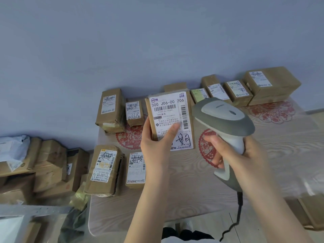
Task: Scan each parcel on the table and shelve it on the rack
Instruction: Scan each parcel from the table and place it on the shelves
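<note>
I see the left hand (pixel 156 137) holding a flat parcel (pixel 170 120) up over the table (pixel 192 190), label toward me, thumb across the label, fingers curled round the left edge. The right hand (pixel 233 153) grips the handle of the grey scanner (pixel 222 116), whose head sits just right of the parcel; its cable (pixel 238 213) hangs down. More parcels (pixel 112 109) lie along the back and left of the table. The rack (pixel 35 210) is at lower left, with boxes (pixel 52 165) piled beyond it.
</note>
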